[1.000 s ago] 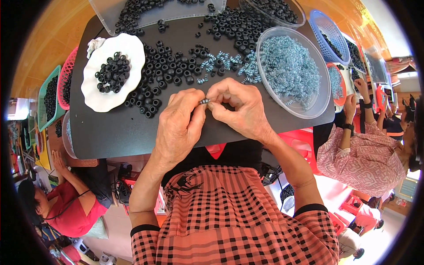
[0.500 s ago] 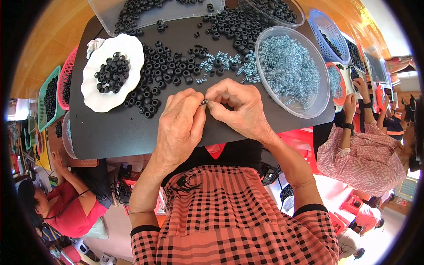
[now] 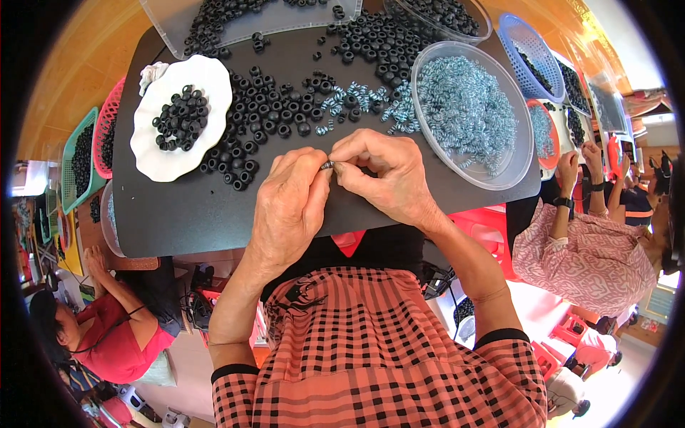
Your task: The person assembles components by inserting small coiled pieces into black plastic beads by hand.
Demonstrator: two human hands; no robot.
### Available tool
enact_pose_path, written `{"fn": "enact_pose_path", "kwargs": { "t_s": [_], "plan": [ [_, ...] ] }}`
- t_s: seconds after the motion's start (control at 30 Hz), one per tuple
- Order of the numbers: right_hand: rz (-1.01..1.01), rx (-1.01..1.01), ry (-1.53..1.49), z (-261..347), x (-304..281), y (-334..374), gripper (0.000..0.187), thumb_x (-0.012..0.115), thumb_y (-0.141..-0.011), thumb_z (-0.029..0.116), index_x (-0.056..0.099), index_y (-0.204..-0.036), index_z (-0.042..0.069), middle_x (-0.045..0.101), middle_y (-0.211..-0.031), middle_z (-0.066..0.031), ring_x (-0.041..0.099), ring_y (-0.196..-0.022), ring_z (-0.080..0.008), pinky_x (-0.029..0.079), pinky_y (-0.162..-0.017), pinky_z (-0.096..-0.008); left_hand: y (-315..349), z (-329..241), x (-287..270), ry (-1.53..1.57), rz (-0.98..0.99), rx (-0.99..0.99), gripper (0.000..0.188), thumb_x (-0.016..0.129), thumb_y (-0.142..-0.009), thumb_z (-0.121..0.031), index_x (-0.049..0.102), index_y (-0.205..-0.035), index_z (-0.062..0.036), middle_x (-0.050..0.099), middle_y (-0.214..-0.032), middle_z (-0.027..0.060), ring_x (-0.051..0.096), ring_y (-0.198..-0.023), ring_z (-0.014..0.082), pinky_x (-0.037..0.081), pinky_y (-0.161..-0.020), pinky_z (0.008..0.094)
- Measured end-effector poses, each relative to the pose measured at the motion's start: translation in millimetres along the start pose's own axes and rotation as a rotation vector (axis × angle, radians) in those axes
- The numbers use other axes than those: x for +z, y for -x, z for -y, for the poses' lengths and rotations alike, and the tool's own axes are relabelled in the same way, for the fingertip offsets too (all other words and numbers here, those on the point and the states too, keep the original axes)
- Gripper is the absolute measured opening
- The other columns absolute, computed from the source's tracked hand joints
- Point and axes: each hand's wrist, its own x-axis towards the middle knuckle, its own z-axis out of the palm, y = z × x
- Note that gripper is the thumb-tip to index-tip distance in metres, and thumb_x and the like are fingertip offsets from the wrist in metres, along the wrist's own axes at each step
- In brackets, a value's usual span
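Observation:
Over the near part of the dark table, my left hand (image 3: 289, 203) and my right hand (image 3: 385, 171) meet fingertip to fingertip, both closed in a pinch. Between them shows a small coil spring (image 3: 327, 165), dark and ringed; anything else inside the fingers is hidden. Just beyond my hands lies a loose pile of black round plastic pieces with holes (image 3: 267, 103). Loose bluish metal springs (image 3: 353, 98) are scattered beside that pile. To the right, a clear round tub (image 3: 514, 167) holds a heap of the same springs (image 3: 467, 107).
A white scalloped plate (image 3: 153, 160) with black pieces stands at left. A clear bin (image 3: 168, 28) and another clear tub (image 3: 489, 28) sit at the far edge. Baskets, blue (image 3: 510, 36) and green (image 3: 71, 192), flank the table. Co-workers sit left (image 3: 128, 328) and right (image 3: 578, 250).
My hands stay pinched together, with only slight finger movement around the spring. The co-worker at right has shifted their hands a little.

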Motion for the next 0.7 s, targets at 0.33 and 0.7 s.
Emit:
{"fn": "enact_pose_path", "kwargs": {
  "t_s": [0.33,0.7],
  "plan": [
    [0.029,-0.021,0.113,1.1,-2.4,-0.5,0.004,0.064,-0.081,-0.004,0.064,-0.083,-0.001,0.063,-0.071,0.0006,0.056,-0.065,-0.0022,0.048,-0.058,-0.0200,-5.0,-0.9,-8.6,0.342,0.157,-0.342,0.023,0.049,-0.100,-0.017,0.062,-0.092,0.0010,0.058,-0.058,0.0035,0.051,-0.051,0.0080,0.040,-0.049,0.0256],
    [0.002,0.041,0.038,0.1,-1.4,1.0,0.005,0.064,-0.081,-0.004,0.063,-0.084,0.000,0.061,-0.070,0.0019,0.054,-0.066,-0.0002,0.046,-0.058,-0.0187,-2.2,-6.5,-3.1,0.176,-0.008,-0.159,0.015,0.060,-0.086,0.001,0.060,-0.101,0.0007,0.065,-0.082,0.0121,0.063,-0.075,0.0237,0.049,-0.068,0.0322]
  ]
}}
